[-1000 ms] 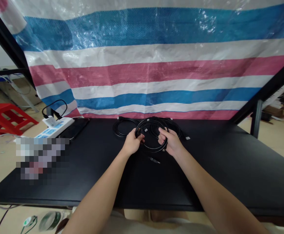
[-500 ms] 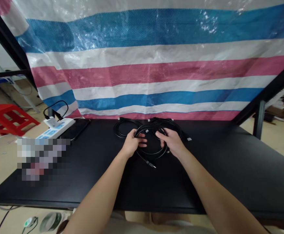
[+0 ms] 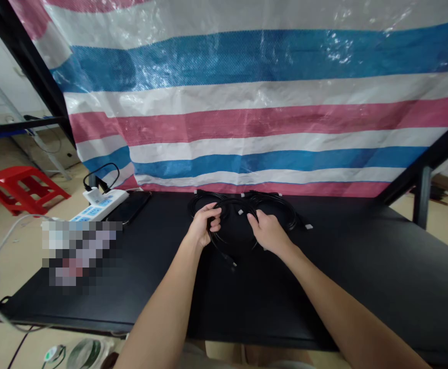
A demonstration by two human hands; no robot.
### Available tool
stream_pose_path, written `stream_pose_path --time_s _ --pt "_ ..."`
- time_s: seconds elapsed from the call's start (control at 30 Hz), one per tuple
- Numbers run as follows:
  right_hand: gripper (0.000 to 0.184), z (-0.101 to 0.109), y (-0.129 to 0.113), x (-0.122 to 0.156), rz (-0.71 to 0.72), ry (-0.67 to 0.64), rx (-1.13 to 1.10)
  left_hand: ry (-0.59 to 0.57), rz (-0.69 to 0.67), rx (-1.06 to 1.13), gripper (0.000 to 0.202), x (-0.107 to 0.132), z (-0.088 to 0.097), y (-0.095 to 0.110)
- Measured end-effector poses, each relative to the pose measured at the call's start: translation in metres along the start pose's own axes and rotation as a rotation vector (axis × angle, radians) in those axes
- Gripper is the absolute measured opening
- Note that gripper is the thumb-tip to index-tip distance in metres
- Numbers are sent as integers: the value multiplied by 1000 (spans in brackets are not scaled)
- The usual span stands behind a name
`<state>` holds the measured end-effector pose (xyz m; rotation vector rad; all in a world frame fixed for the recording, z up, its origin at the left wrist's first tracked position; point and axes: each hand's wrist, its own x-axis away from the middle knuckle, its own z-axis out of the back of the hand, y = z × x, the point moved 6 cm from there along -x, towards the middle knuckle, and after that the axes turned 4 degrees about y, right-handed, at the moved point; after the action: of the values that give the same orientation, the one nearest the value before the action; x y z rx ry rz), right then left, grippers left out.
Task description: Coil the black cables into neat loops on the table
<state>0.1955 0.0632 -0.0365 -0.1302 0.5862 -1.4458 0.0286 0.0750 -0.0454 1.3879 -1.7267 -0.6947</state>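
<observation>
Several loops of black cable (image 3: pixel 233 207) lie in a bunch on the black table (image 3: pixel 324 292), with small white tags on them. My left hand (image 3: pixel 201 224) grips the left side of the middle loop. My right hand (image 3: pixel 268 233) has its fingers on the loop's right side, and a second coil (image 3: pixel 280 205) lies just beyond them. A third coil (image 3: pixel 198 203) sits behind my left hand. Below the hands, a loose cable end with a metal plug (image 3: pixel 229 260) hangs out onto the tabletop.
A white power strip (image 3: pixel 101 205) with a plugged-in adapter and a black phone (image 3: pixel 129 207) sit at the table's far left. A striped tarp (image 3: pixel 247 123) hangs behind the table. A red stool (image 3: pixel 22 189) stands on the floor at left. A pixelated patch covers part of the table's left side.
My hands have drawn closer together, and the middle loop looks narrower. The plug end has swung toward the left. The whole view has shifted slightly.
</observation>
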Motion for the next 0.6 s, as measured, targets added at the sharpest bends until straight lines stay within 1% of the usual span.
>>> stream_pose_path --time_s 0.07,0.1,0.17,0.23,0.33,0.4,0.43,0.47,0.5,0.6 --pt "27 -9 -7 -11 -34 -21 -39 114 -88 -41 29 -4 12 9" --pt "27 -13 -11 -18 -45 -26 -54 182 -140 -102 32 -6 19 13" --pt "27 -21 -22 -34 -64 -36 -76 331 -263 -299 35 -8 33 22" --pt "28 -27 -32 -50 -125 -46 -83 470 -409 -546 39 -7 43 31" --pt "30 -36 -45 -70 -183 -65 -77 603 -606 -860 42 -1 48 39" --pt "30 -42 -50 -79 -199 -83 -62 649 -670 -1022 42 3 44 39" --pt "29 -45 -51 -82 -208 -92 -53 657 -675 -1103 42 4 42 37" --pt "27 -47 -52 -84 -216 -99 -42 639 -664 -1186 41 4 38 34" --pt "24 -49 -52 -86 -221 -107 -29 593 -642 -1267 40 3 33 30" --pt "19 -53 -54 -85 -212 -128 10 357 -574 -1451 35 -1 19 13"
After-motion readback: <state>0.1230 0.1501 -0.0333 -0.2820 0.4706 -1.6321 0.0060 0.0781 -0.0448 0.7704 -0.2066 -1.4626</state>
